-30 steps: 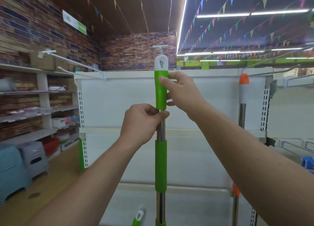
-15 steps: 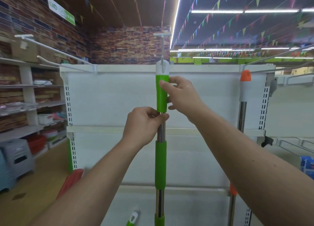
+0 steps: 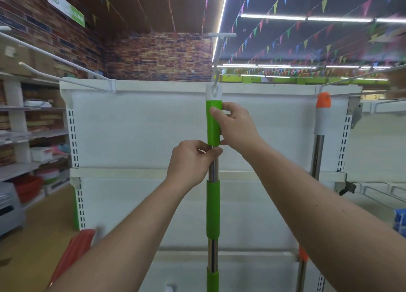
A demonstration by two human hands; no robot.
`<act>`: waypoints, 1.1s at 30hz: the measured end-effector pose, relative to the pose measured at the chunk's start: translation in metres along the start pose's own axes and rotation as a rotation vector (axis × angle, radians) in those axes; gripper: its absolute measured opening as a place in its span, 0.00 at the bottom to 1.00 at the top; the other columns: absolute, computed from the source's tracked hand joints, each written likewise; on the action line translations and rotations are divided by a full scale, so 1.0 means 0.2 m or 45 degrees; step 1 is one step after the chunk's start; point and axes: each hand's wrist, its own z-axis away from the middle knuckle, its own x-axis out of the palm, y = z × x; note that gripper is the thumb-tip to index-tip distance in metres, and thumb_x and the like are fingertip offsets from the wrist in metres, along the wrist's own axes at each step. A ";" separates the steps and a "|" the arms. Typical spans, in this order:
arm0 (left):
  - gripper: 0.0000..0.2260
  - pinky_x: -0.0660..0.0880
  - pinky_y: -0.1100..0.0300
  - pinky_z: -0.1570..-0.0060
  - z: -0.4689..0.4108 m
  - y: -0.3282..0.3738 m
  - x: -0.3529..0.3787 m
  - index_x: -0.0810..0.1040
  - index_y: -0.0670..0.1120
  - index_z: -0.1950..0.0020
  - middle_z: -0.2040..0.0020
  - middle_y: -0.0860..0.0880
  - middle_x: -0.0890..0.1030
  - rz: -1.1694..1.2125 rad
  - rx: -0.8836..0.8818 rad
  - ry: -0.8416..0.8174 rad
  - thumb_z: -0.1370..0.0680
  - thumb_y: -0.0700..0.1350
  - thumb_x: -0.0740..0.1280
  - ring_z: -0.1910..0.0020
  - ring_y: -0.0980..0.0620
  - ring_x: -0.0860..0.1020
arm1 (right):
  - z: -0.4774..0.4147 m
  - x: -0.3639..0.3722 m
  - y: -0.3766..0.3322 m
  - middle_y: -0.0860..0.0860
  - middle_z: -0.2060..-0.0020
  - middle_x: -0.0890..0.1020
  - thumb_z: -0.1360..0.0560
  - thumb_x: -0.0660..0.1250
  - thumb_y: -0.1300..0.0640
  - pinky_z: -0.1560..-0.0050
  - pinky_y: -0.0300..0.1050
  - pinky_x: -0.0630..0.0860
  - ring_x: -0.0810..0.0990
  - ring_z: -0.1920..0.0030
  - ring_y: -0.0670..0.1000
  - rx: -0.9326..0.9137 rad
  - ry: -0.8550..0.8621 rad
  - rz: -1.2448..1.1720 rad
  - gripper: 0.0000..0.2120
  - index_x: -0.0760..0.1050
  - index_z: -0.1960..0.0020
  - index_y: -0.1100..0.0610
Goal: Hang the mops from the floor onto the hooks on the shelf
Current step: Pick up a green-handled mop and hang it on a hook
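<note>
Green mop (image 3: pixel 213 206), one, stood upright at the centre of the scene, in front of the white shelf (image 3: pixel 140 129). Pole was chrome with green sleeves; top grip green, capped in white. White cap with its hanging hole (image 3: pixel 213 91) sat at the tip of the centre hook (image 3: pixel 216 56), which reached out from the shelf top toward the viewer; whether the hook passed fully through the hole could not be told.

Left hand (image 3: pixel 191 162): fingers curled and pinched around the chrome pole just below the top green grip, thumb tip pressed against the pole.

Right hand (image 3: pixel 237 129): wrapped on the top green grip from the right, thumb laid across the near face, fingers bent behind it.

Orange mop (image 3: pixel 318 138), one, hung upright to the right, its orange cap at the hook (image 3: pixel 360 92) on that side, pole running down along the shelf upright.

Further hooks (image 3: pixel 66 65), white, projected from the left end of the shelf top.

Red item (image 3: pixel 72 252), one, lay low at the near left beside the shelf base; kind could not be told.
</note>
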 end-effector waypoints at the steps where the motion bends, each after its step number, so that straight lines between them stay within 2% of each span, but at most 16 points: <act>1: 0.11 0.83 0.50 0.54 -0.02 -0.01 0.01 0.84 0.52 0.60 0.64 0.53 0.87 0.007 0.001 -0.004 0.29 0.59 0.75 0.63 0.50 0.86 | -0.01 0.01 0.01 0.53 0.48 0.83 0.18 0.65 0.47 0.47 0.57 0.84 0.83 0.52 0.53 0.007 0.005 0.001 0.17 0.76 0.32 0.52; 9: 0.12 0.82 0.54 0.58 -0.14 -0.07 0.06 0.83 0.53 0.60 0.65 0.52 0.86 -0.004 -0.016 -0.009 0.29 0.60 0.75 0.62 0.50 0.86 | -0.12 0.04 0.07 0.54 0.48 0.83 0.18 0.65 0.48 0.47 0.59 0.84 0.84 0.49 0.56 0.023 0.032 0.043 0.16 0.77 0.33 0.53; 15: 0.12 0.82 0.54 0.55 -0.22 -0.11 0.08 0.81 0.54 0.63 0.65 0.51 0.86 -0.047 -0.007 -0.032 0.28 0.60 0.74 0.62 0.50 0.86 | -0.19 0.07 0.10 0.55 0.47 0.83 0.17 0.63 0.48 0.51 0.57 0.85 0.84 0.48 0.58 0.043 0.028 0.077 0.16 0.77 0.33 0.53; 21: 0.11 0.81 0.55 0.55 -0.28 -0.14 0.09 0.82 0.53 0.59 0.62 0.48 0.87 -0.060 -0.014 -0.057 0.27 0.60 0.74 0.60 0.48 0.86 | -0.24 0.10 0.13 0.55 0.51 0.83 0.17 0.63 0.48 0.56 0.57 0.86 0.83 0.55 0.57 0.064 0.035 0.116 0.15 0.78 0.34 0.53; 28: 0.11 0.82 0.53 0.52 -0.35 -0.18 0.11 0.84 0.52 0.57 0.61 0.48 0.87 -0.072 -0.002 -0.080 0.25 0.59 0.73 0.58 0.47 0.86 | -0.29 0.13 0.15 0.54 0.54 0.81 0.17 0.63 0.49 0.55 0.62 0.86 0.85 0.52 0.62 0.090 0.039 0.113 0.15 0.79 0.34 0.53; 33: 0.11 0.81 0.54 0.54 -0.39 -0.20 0.13 0.84 0.51 0.58 0.62 0.48 0.87 -0.065 0.007 -0.088 0.25 0.59 0.73 0.59 0.47 0.86 | -0.33 0.14 0.18 0.52 0.57 0.80 0.17 0.63 0.49 0.56 0.61 0.86 0.83 0.57 0.59 0.104 0.050 0.120 0.16 0.79 0.33 0.53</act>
